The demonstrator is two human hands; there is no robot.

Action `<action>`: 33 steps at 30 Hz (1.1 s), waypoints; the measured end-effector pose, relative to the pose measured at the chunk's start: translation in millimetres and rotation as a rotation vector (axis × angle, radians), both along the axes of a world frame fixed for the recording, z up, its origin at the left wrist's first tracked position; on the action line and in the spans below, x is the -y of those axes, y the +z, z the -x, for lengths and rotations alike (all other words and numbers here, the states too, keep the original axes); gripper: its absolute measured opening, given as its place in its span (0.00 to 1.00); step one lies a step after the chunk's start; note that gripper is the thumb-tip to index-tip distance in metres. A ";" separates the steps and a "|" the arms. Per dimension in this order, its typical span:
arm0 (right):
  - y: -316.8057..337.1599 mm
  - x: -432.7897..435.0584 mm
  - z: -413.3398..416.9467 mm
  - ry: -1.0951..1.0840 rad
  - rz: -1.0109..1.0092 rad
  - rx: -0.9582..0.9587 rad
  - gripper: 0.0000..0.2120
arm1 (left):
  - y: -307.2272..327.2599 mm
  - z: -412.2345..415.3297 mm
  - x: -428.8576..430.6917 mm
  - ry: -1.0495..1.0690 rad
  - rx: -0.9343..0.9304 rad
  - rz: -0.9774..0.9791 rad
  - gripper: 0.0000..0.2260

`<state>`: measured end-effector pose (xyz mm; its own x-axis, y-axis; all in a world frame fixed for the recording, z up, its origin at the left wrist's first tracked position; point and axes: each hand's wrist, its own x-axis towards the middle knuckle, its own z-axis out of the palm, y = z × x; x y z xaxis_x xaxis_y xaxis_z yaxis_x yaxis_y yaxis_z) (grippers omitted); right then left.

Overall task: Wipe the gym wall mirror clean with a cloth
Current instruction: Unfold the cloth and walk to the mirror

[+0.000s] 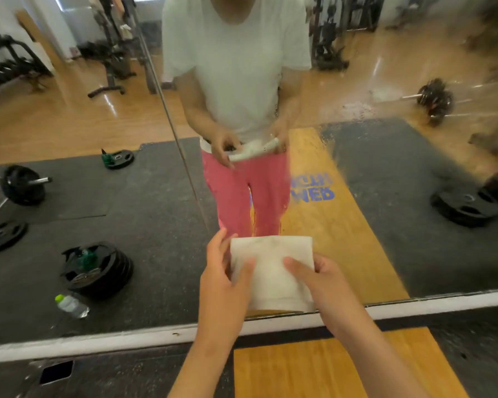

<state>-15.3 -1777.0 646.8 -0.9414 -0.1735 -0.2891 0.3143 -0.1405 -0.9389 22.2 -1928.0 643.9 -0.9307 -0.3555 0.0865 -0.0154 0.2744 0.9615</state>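
Folded cloth [270, 271] was held low before the mirror [400, 231], off the glass. The left hand [223, 282] and right hand [327, 282] each pinched a side, thumbs on top. Risk: its greyed face could smear haze instead of lifting it.

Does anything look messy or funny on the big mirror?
Yes. The mirror has a speckled, streaky film on its right side, blurring the reflection; its left pane looks clear. The cloth shows faint grey smudges.

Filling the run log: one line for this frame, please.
phase: pre-wipe | left hand: holds cloth | right hand: holds cloth | cloth: folded, white, off glass | mirror: smeared on right
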 end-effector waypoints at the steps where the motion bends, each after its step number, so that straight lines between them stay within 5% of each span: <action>1: 1.8 -1.4 0.5 -0.009 -0.010 -0.002 0.06 | -0.6 -1.5 -3.4 -0.017 -0.052 0.126 0.31; 4: 9.0 -3.0 -0.8 0.001 0.027 -0.002 0.07 | -9.4 -1.2 -16.8 -0.214 -0.210 0.633 0.47; 6: 14.5 -0.1 -0.3 0.025 0.058 -0.015 0.09 | -16.2 3.3 -25.1 -0.339 -0.271 0.800 0.50; 8: 18.4 2.3 1.9 0.030 0.060 -0.031 0.09 | -18.8 8.2 -26.6 -0.409 -0.301 0.751 0.43; 15: 34.5 -13.6 27.0 -0.109 -0.021 -0.232 0.09 | 33.5 19.7 -11.8 -0.265 -0.148 -0.006 0.18; 19: 54.4 -14.0 38.3 0.100 -0.127 -0.341 0.19 | 66.3 31.9 -11.6 -0.199 -0.064 -0.346 0.09; 25: 91.7 3.5 59.0 0.093 -0.191 -0.464 0.08 | 106.2 50.1 -2.2 -0.123 -0.215 -0.081 0.11; 30: 157.4 1.0 81.0 0.253 -0.305 -0.687 0.08 | 185.2 75.7 29.4 -0.203 -0.432 0.187 0.18; 33: 200.1 0.1 91.5 0.327 -0.364 -0.807 0.12 | 231.5 82.3 36.3 -0.329 -0.474 0.398 0.12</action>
